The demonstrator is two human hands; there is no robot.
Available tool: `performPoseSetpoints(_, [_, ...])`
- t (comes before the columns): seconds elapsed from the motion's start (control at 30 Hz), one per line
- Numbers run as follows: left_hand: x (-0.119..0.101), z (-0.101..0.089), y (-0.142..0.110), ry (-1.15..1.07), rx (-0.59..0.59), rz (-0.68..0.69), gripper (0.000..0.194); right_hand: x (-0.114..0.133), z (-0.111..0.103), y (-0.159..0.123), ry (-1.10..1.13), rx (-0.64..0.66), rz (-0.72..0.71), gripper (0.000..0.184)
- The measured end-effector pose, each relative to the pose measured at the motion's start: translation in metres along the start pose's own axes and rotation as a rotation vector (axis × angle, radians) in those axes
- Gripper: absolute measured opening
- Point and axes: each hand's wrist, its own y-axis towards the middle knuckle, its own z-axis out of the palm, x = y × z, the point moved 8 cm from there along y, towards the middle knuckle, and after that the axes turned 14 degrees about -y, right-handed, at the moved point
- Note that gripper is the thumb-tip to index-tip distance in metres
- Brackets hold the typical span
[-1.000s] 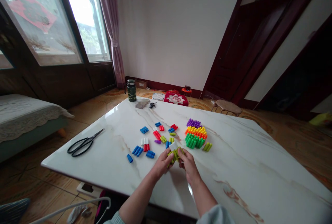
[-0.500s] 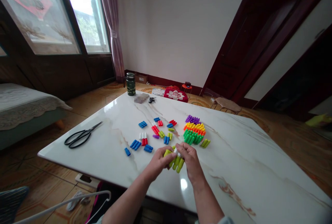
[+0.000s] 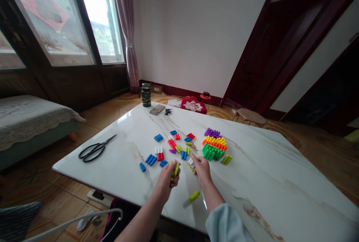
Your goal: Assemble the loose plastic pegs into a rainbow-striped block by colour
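Observation:
My left hand point(image 3: 166, 179) is closed around several yellow-green bullet-shaped plastic pieces point(image 3: 175, 169). To its right, my right hand point(image 3: 202, 168) pinches a small cluster of white and yellow-green plastic pieces point(image 3: 191, 163), partly hidden by the fingers. Below and between the hands, a lone yellow-green piece point(image 3: 194, 196) appears smeared by motion. Beyond my hands lie loose groups of blue pieces point(image 3: 151, 159), red pieces point(image 3: 172, 144), white pieces point(image 3: 158, 150) and a purple piece point(image 3: 172, 151). Right of them stands a block of sorted purple, yellow, orange and green pieces point(image 3: 213, 151).
On the white marble-patterned table point(image 3: 252, 182), black-handled scissors point(image 3: 97, 148) lie at the left. A camouflage flask point(image 3: 146, 95), a phone point(image 3: 157, 109) and keys point(image 3: 168, 111) sit at the far corner. Beside the green block is a yellow-green pair point(image 3: 227, 160).
My hands have drawn apart, splitting the cluster of yellow-green and white pieces between them. One yellow-green piece has come loose below them. The whole view has shifted slightly.

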Motion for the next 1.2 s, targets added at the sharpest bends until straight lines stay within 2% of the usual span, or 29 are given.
performPoseSetpoints(0.07, [0.001,-0.008,0.012,-0.078,-0.01,0.007,0.048,0.007,0.005,0.009,-0.018,-0.008,-0.049,0.051])
performPoseSetpoints(0.13, [-0.002,-0.015,0.021,-0.086,-0.027,0.078,0.048,0.022,-0.003,0.005,-0.061,-0.085,-0.158,0.052])
performPoseSetpoints(0.17, [-0.005,-0.019,0.025,-0.059,-0.045,0.136,0.047,0.03,-0.012,-0.004,-0.119,-0.151,-0.233,0.051])
performPoseSetpoints(0.23, [-0.011,-0.026,0.028,0.028,-0.089,0.261,0.046,0.042,-0.025,-0.04,-0.315,-0.262,-0.425,0.044])
performPoseSetpoints(0.27, [-0.012,-0.028,0.029,0.07,-0.1,0.311,0.045,0.043,-0.024,-0.065,-0.422,-0.242,-0.537,0.038])
performPoseSetpoints(0.33, [-0.012,-0.028,0.03,0.115,-0.078,0.36,0.044,0.032,-0.003,-0.123,-0.658,-0.058,-0.812,0.031])
performPoseSetpoints(0.37, [-0.011,-0.027,0.03,0.124,-0.055,0.37,0.044,0.02,0.01,-0.152,-0.762,0.037,-0.942,0.034])
performPoseSetpoints(0.4, [-0.011,-0.025,0.03,0.133,-0.035,0.375,0.043,0.008,0.021,-0.176,-0.832,0.107,-1.046,0.03])
performPoseSetpoints(0.43, [-0.011,-0.024,0.03,0.143,-0.022,0.379,0.043,-0.003,0.031,-0.197,-0.861,0.157,-1.163,0.019])
performPoseSetpoints(0.47, [-0.011,-0.023,0.029,0.155,-0.017,0.381,0.043,-0.01,0.036,-0.208,-0.861,0.149,-1.198,0.011])
performPoseSetpoints(0.53, [-0.012,-0.022,0.028,0.167,-0.016,0.371,0.043,-0.017,0.044,-0.207,-0.827,0.184,-1.131,0.012])
performPoseSetpoints(0.63, [-0.012,-0.022,0.028,0.15,0.007,0.319,0.045,-0.007,0.043,-0.189,-0.631,0.292,-0.956,0.013])
performPoseSetpoints(0.77, [-0.012,-0.023,0.028,0.159,0.034,0.32,0.043,0.006,0.026,-0.173,-0.346,0.492,-0.753,0.014])
performPoseSetpoints(0.83, [-0.011,-0.023,0.029,0.169,0.056,0.325,0.041,0.002,0.015,-0.166,-0.282,0.515,-0.643,0.016])
performPoseSetpoints(0.9, [-0.01,-0.023,0.03,0.165,0.055,0.336,0.039,-0.005,0.005,-0.161,-0.258,0.48,-0.573,0.017])
performPoseSetpoints(1.0, [-0.011,-0.025,0.03,0.167,0.034,0.342,0.04,-0.012,-0.008,-0.165,-0.254,0.408,-0.552,0.017])
performPoseSetpoints(1.2, [-0.012,-0.021,0.03,0.198,0.077,0.362,0.034,-0.014,-0.037,-0.18,-0.346,0.379,-0.647,0.012])
